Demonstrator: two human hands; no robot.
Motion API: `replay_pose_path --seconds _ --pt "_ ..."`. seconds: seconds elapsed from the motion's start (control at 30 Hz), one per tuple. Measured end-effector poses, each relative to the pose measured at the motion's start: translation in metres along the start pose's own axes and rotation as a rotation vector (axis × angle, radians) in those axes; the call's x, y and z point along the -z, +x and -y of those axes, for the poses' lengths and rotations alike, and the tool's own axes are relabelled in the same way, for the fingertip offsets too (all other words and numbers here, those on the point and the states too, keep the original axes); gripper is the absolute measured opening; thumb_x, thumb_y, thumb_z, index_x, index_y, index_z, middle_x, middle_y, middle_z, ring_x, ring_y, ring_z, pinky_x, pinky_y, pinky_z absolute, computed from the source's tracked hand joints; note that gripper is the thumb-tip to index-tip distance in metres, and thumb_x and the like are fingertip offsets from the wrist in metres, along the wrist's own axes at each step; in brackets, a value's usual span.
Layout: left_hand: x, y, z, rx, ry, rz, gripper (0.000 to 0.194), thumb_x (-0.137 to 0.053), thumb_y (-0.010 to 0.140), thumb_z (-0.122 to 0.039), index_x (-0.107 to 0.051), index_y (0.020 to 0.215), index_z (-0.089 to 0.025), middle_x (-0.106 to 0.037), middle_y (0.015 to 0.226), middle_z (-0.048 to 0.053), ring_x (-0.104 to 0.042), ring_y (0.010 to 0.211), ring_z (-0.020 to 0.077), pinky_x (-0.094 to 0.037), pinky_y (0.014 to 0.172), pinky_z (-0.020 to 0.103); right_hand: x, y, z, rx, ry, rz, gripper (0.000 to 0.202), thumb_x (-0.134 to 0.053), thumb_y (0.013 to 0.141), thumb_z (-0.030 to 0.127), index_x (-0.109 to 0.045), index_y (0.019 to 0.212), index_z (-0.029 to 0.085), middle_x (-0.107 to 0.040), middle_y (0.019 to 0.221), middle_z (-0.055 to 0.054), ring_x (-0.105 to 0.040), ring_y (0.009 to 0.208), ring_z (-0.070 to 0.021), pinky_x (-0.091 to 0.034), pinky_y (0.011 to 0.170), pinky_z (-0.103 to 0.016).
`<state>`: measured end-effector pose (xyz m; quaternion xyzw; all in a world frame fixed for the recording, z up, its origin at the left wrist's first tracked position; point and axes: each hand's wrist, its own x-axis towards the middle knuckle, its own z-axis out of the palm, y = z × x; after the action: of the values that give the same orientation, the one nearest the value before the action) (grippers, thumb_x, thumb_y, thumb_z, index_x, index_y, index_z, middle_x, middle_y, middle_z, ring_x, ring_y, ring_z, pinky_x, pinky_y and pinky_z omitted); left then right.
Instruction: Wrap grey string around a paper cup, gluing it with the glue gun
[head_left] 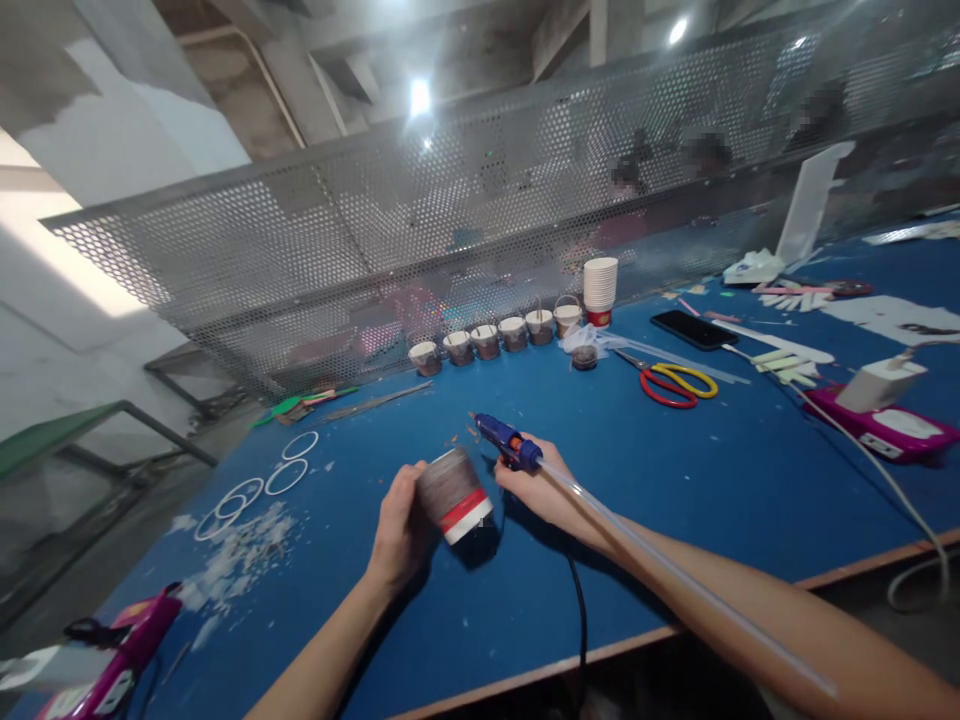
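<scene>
My left hand (403, 530) is closed round a paper cup (454, 495), tilted above the table. Brown-grey cord covers much of the cup, leaving a red band and a white rim bare at its lower end. In my right hand (544, 487) is a blue hot glue gun (508, 440), its nozzle pointing up and left, apart from the cup. A long clear glue stick (675, 560) sticks out of its back and runs along my forearm. A black cable (579, 610) hangs below toward the table's front edge.
Several wrapped cups (485, 342) line the back beside stacked paper cups (600, 290). Scissors (679, 383), a phone (694, 329) and a magenta power strip (885, 420) lie right. White rings (286, 477), glue scraps (240, 555) and another power strip (120, 650) are left. A perforated metal screen (360, 230) stands behind.
</scene>
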<state>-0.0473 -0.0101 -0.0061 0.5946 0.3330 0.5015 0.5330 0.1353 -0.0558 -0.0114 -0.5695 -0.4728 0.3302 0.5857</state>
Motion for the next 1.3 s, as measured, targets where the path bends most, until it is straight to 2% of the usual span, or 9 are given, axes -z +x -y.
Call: replay_pose_path --seconds 0.13,0.3,0.43,0.6,0.77,0.97,1.1,1.2,1.3 --pt "0.004 0.003 -0.009 0.046 -0.165 -0.130 0.043 -0.066 0.069 -0.060 -0.051 0.069 -0.020 -0.046 0.064 -0.004 -0.043 0.056 0.0109 -0.043 0.054 0.024 0.006 0.008 -0.004 -0.030 0.009 -0.063 0.004 -0.056 0.060 0.021 -0.055 0.064 0.019 -0.053 0.059 0.003 -0.047 0.056 -0.0132 -0.036 0.055 -0.026" --pt "0.010 0.009 -0.006 -0.073 -0.104 -0.091 0.046 -0.062 0.071 -0.065 -0.053 0.067 -0.021 -0.047 0.067 -0.003 -0.043 0.059 0.0122 -0.042 0.057 0.025 0.011 0.011 0.004 -0.089 0.048 -0.118 0.006 -0.057 0.065 0.025 -0.056 0.064 0.019 -0.050 0.056 0.002 -0.041 0.053 -0.0128 -0.032 0.051 -0.026" --pt "0.018 0.014 -0.001 -0.276 0.321 -0.023 0.041 -0.043 0.088 -0.056 -0.055 0.068 -0.022 -0.048 0.071 0.000 -0.042 0.065 0.0162 -0.039 0.064 0.028 0.014 0.009 0.009 -0.099 0.082 -0.084 0.013 -0.057 0.068 0.031 -0.057 0.066 0.018 -0.046 0.053 0.004 -0.040 0.050 -0.0110 -0.030 0.048 -0.025" --pt "0.022 0.022 0.001 -0.493 0.875 0.111 0.021 -0.051 0.086 -0.040 -0.065 0.082 -0.023 -0.057 0.079 0.006 -0.046 0.079 0.0240 -0.039 0.074 0.035 0.014 0.013 0.004 -0.149 0.158 -0.047 0.016 -0.061 0.066 0.034 -0.057 0.064 0.019 -0.045 0.048 0.007 -0.040 0.047 -0.0100 -0.029 0.046 -0.023" --pt "0.021 0.028 0.002 -0.482 0.975 0.258 0.021 -0.054 0.084 -0.036 -0.069 0.093 -0.024 -0.065 0.094 0.011 -0.052 0.092 0.0285 -0.041 0.083 0.042 0.013 0.014 0.002 -0.215 0.288 -0.058 0.015 -0.067 0.061 0.031 -0.060 0.067 0.019 -0.048 0.046 0.008 -0.041 0.045 -0.0094 -0.027 0.044 -0.022" --pt "0.026 0.024 -0.012 -0.626 0.858 0.035 0.026 -0.048 0.087 -0.033 -0.064 0.105 -0.023 -0.063 0.113 0.012 -0.051 0.113 0.0283 -0.036 0.100 0.047 0.016 0.017 0.004 -0.255 0.397 -0.067 0.018 -0.070 0.055 0.029 -0.061 0.066 0.018 -0.053 0.048 0.006 -0.044 0.044 -0.0084 -0.027 0.041 -0.020" --pt "0.022 0.019 -0.030 -0.562 0.891 -0.160 0.028 -0.038 0.091 -0.033 -0.062 0.087 -0.020 -0.064 0.086 0.007 -0.058 0.087 0.0212 -0.046 0.082 0.036 0.016 0.019 0.006 -0.267 0.510 -0.058 0.020 -0.072 0.050 0.026 -0.059 0.063 0.018 -0.058 0.051 0.004 -0.045 0.043 -0.0069 -0.027 0.039 -0.018" --pt "0.008 0.013 -0.041 -0.451 0.952 -0.157 0.030 -0.034 0.092 -0.031 -0.054 0.074 -0.020 -0.056 0.066 0.001 -0.054 0.063 0.0152 -0.046 0.064 0.028 0.015 0.019 0.009 -0.276 0.592 -0.033 0.022 -0.074 0.047 0.024 -0.058 0.062 0.018 -0.063 0.057 0.002 -0.046 0.043 -0.0058 -0.031 0.039 -0.018" --pt "-0.014 0.004 -0.045 -0.434 0.973 -0.071 0.025 -0.036 0.092 -0.029 -0.052 0.076 -0.020 -0.056 0.066 0.000 -0.055 0.063 0.0142 -0.046 0.064 0.026 0.013 0.017 0.013 -0.282 0.651 0.013 0.024 -0.075 0.045 0.022 -0.058 0.061 0.017 -0.064 0.057 0.002 -0.046 0.042 -0.0052 -0.034 0.040 -0.017"
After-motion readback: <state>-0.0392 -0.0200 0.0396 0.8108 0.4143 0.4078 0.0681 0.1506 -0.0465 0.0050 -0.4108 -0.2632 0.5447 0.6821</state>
